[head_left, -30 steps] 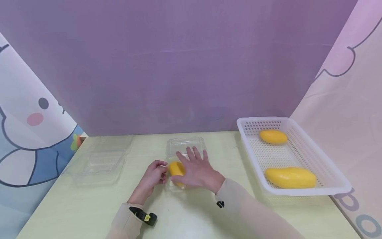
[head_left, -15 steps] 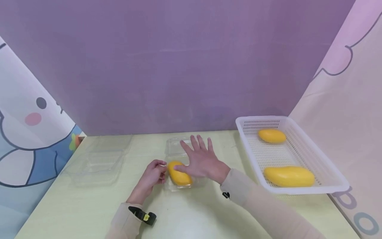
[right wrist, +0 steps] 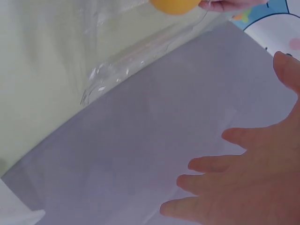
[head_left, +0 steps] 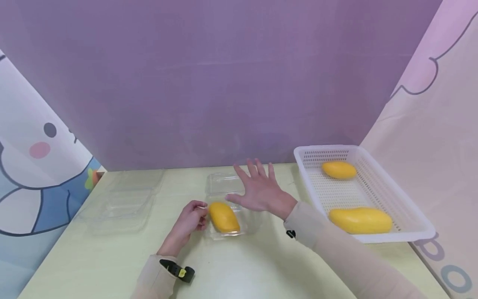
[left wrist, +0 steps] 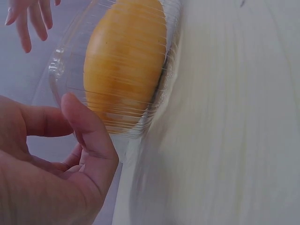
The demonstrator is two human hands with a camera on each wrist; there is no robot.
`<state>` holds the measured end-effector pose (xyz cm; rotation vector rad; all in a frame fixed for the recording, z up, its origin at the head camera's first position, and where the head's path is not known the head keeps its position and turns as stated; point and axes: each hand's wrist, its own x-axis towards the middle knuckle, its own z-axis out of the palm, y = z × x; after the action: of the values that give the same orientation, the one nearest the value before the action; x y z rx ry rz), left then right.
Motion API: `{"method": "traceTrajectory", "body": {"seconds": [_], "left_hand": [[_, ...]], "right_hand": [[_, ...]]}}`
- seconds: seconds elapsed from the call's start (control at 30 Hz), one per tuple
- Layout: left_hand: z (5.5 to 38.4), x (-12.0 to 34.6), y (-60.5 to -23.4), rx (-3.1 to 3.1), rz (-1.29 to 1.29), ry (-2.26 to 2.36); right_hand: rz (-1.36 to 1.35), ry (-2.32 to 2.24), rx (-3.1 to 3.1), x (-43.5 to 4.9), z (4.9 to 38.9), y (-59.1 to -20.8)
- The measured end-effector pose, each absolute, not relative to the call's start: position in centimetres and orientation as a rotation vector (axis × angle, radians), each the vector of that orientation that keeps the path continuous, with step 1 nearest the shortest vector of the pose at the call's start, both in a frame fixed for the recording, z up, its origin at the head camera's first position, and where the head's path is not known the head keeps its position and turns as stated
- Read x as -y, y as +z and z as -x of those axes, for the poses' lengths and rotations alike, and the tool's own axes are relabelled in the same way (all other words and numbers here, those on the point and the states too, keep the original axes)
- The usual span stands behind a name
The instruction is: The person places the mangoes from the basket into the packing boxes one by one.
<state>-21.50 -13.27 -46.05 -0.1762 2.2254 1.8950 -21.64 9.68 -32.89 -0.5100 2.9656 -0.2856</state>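
A yellow mango (head_left: 224,217) lies in the near half of a clear plastic clamshell box (head_left: 243,226), whose lid (head_left: 224,182) is folded back towards the wall. At the box's left edge, my left hand (head_left: 189,222) pinches the rim between thumb and finger. The left wrist view shows this hand (left wrist: 61,159) close beside the mango (left wrist: 125,61), seen through the ribbed plastic wall. Above and right of the box hovers my right hand (head_left: 260,192), fingers spread and holding nothing. The right wrist view also shows the spread fingers (right wrist: 206,164).
A white perforated basket (head_left: 306,182) on the right holds one smaller mango (head_left: 339,170) at the back and a larger one (head_left: 360,220) in front. More clear plastic boxes (head_left: 123,203) stand at the left of the table (head_left: 93,261). A purple wall (head_left: 224,83) rises behind.
My right hand has lifted off the mango and moved right and away, fingers spread, uncovering the mango in the box. The left hand has stayed at the box's left edge.
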Motion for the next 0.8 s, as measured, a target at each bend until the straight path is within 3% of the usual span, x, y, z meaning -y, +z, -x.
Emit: {"method": "traceTrajectory", "body": {"seconds": [0.8], "left_hand": [[21.5, 13.4, -46.1, -2.194, 0.164, 1.925]], "right_hand": [[0.400, -0.316, -3.064, -15.9, 24.5, -30.5]]}}
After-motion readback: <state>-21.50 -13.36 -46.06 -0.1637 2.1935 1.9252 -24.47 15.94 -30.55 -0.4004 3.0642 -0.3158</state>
